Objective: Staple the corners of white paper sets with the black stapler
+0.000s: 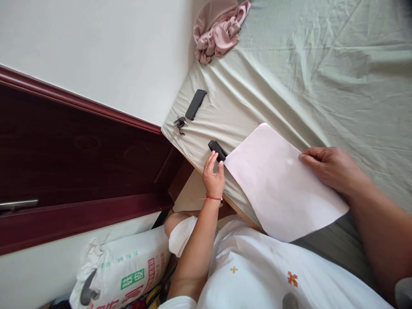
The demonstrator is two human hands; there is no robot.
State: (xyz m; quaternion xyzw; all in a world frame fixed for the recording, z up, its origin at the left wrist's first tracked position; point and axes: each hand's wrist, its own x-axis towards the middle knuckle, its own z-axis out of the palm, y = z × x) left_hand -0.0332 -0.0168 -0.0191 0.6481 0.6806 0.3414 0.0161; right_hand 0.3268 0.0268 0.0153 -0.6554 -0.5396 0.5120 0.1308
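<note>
Gripping one paper sheet [283, 184], right hand [333, 168], touching one stapler [216, 148], left hand [213, 179]

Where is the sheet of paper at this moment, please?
In the head view, the sheet of paper is right of centre, its right edge held by the right hand, its left corner by the small black device near the left hand.

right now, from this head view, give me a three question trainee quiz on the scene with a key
1. True or false: the right hand holds an edge of the white sheet.
2. Multiple choice: the bunched cloth is A) green, B) pink, C) black.
3. Fill in: a red cord circles the ____ wrist.

Key: 1 true; 2 B; 3 left.
</note>
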